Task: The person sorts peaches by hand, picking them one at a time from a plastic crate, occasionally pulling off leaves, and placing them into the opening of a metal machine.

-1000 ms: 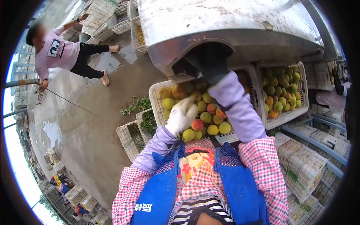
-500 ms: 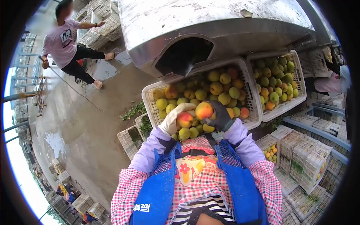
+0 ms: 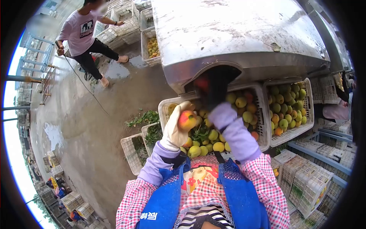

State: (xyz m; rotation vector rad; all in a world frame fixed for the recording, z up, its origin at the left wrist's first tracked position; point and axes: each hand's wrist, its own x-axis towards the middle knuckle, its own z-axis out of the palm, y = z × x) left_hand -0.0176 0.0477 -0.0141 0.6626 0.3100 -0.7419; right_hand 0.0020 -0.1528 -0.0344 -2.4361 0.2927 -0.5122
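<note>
My left hand (image 3: 174, 128), in a pale glove, is closed around a red-and-yellow apricot (image 3: 187, 120) over the near left of a white plastic crate (image 3: 264, 126). The crate holds many yellow-green apricots (image 3: 218, 147) and some green leaves (image 3: 201, 134). My right hand (image 3: 218, 87), in a dark glove, reaches into the dark opening of a metal machine (image 3: 244, 42) above the crate's far side. A reddish apricot (image 3: 201, 81) shows at its fingers, blurred and in shadow, apparently in its grip.
A second crate (image 3: 293, 134) full of apricots stands to the right. Smaller crates (image 3: 133, 150) with leaves sit at the left on wet concrete. Stacked crates (image 3: 305, 183) fill the lower right. Beyond, a person (image 3: 82, 32) holds a thin rod beside more crates.
Both hands were together over the crate, each with an apricot. My right hand has moved forward into the machine opening; my left has turned upward with its apricot. The view has shifted.
</note>
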